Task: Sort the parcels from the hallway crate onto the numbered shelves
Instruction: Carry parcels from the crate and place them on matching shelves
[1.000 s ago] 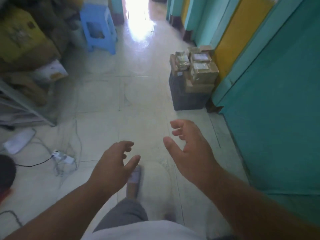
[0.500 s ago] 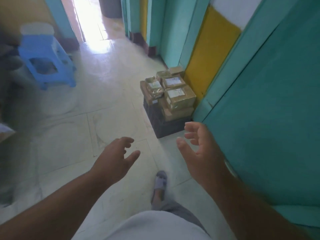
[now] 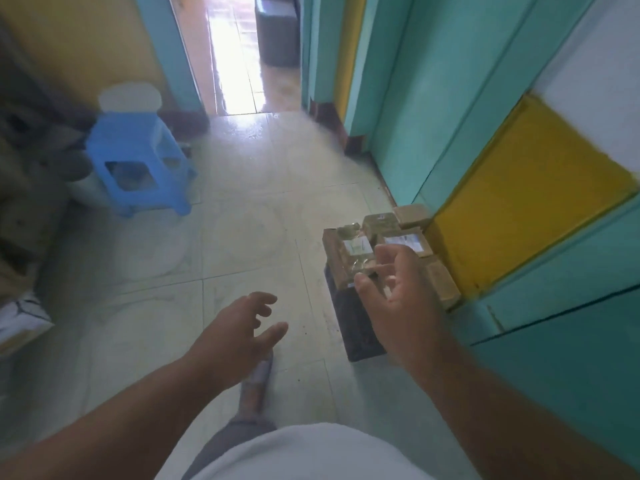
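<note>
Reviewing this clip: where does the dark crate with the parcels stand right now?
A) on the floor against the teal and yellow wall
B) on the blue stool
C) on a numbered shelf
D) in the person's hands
A: the crate sits on the tiled floor beside the wall, with brown parcels heaped on top of it.

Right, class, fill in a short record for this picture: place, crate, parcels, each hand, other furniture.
place: tiled hallway, teal and yellow walls
crate: dark, on the floor by the right wall
parcels: brown boxes heaped on the crate, some with white labels
right hand: open, above the parcels, holding nothing
left hand: open, over bare floor
blue stool: far left
</note>
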`<act>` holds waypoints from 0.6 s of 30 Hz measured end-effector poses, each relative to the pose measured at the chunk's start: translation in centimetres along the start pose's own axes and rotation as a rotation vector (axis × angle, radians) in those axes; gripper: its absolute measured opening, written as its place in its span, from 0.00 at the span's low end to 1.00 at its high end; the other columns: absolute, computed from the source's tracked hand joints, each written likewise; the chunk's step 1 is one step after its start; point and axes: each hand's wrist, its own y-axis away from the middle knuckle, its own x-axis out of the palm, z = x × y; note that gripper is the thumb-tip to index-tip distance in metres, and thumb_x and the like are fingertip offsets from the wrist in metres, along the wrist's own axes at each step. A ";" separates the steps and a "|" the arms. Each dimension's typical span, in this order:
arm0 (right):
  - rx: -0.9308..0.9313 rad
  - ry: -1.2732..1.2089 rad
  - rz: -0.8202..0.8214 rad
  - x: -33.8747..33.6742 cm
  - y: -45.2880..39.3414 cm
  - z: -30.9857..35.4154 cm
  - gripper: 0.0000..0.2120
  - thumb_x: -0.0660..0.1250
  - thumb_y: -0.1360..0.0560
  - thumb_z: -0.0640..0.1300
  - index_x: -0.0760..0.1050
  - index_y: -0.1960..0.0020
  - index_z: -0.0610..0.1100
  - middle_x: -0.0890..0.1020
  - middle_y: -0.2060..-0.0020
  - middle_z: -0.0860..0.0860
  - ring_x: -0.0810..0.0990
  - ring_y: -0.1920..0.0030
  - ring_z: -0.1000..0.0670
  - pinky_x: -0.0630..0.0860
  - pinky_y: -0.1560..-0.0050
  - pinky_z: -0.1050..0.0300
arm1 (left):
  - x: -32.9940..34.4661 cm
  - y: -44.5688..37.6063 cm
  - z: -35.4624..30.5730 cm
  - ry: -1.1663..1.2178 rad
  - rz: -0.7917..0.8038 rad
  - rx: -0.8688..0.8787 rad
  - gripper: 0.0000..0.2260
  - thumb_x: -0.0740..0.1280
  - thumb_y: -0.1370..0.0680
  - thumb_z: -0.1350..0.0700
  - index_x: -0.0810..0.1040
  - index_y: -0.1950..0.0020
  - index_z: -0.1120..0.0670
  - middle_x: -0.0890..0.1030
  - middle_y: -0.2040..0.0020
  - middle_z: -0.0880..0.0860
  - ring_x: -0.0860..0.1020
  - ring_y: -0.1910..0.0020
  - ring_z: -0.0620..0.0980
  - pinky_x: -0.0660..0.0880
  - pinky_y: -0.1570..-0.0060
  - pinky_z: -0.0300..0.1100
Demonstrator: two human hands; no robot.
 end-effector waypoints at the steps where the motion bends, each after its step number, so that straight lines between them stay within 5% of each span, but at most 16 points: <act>1: 0.010 0.005 -0.007 0.8 -2.2 0.0 0.20 0.67 0.22 0.54 0.67 0.33 0.52 0.76 0.38 0.53 0.77 0.42 0.54 0.77 0.49 0.64 | -0.8 -2.5 0.1 0.004 0.009 0.012 0.20 0.68 0.22 0.44 0.71 0.31 0.45 0.76 0.43 0.43 0.76 0.48 0.42 0.73 0.50 0.36; 7: 0.180 0.017 -0.177 2.2 -12.2 0.2 0.19 0.68 0.22 0.51 0.69 0.34 0.49 0.77 0.40 0.52 0.76 0.43 0.54 0.76 0.46 0.62 | -5.3 -18.7 -3.1 -0.117 0.143 0.195 0.20 0.66 0.21 0.44 0.70 0.30 0.44 0.76 0.41 0.44 0.77 0.46 0.43 0.77 0.45 0.41; 11: 0.295 0.052 -0.313 0.2 -15.8 -1.4 0.20 0.67 0.23 0.50 0.70 0.34 0.46 0.77 0.43 0.51 0.75 0.44 0.55 0.70 0.54 0.78 | -5.1 -27.0 -7.6 -0.195 0.269 0.322 0.18 0.67 0.21 0.45 0.72 0.31 0.45 0.78 0.42 0.44 0.79 0.48 0.44 0.77 0.46 0.44; 18: 0.491 0.068 -0.419 -1.9 -22.6 -7.7 0.19 0.67 0.23 0.52 0.71 0.34 0.48 0.76 0.44 0.54 0.76 0.45 0.55 0.71 0.59 0.70 | -1.2 -39.7 -13.8 -0.201 0.373 0.425 0.16 0.67 0.21 0.46 0.74 0.34 0.46 0.79 0.43 0.46 0.80 0.48 0.47 0.78 0.46 0.47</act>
